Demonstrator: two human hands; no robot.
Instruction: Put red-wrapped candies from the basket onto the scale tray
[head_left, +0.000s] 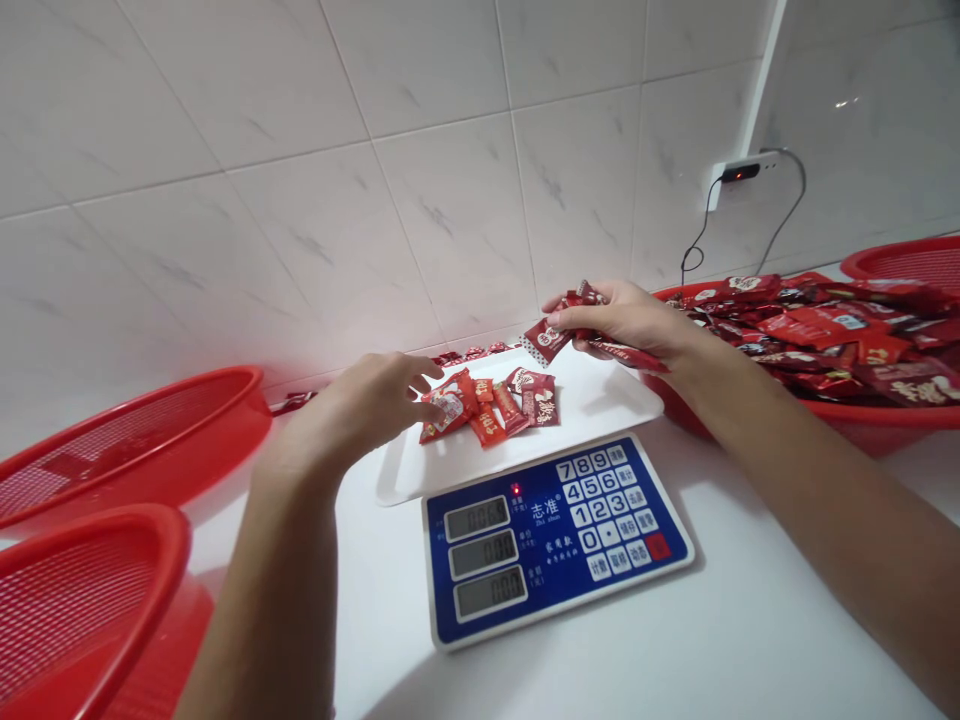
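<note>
Along a white marble-pattern tile wall (300,200), a white table (750,620) carries everything. Four red plastic mesh baskets sit on or by it: two round ones at left, the left rear basket (135,440) and the left front basket (75,610), a heaped right basket (885,416) full of red foil candy packets (817,328), and a far right basket (900,262) behind it. White wall socket adapter (739,175) with a small lit red display sits up on the tiles at right, black cable (694,250) hanging from it. Centre front: digital price scale (555,540) with blue panel, three LCD windows, white-and-blue keypad and a lit red LED (516,489); LCD digits too small to read reliably. Its white plastic weighing tray (600,400) sits behind the panel, holding a small loose group of the same packets (487,410), some overlapping. More stray packets (465,352) lie along the wall behind the tray. Left hand (360,400) is relaxed and half open, holding nothing, fingertips (435,385) at the left edge of the tray group; contact cannot be confirmed from this angle. Right hand (622,320) is closed in a pinch on several packets above the tray's far edge, one packet (547,340) sticking out past the fingers and a long strip-like one (630,356) trailing under the palm.
</note>
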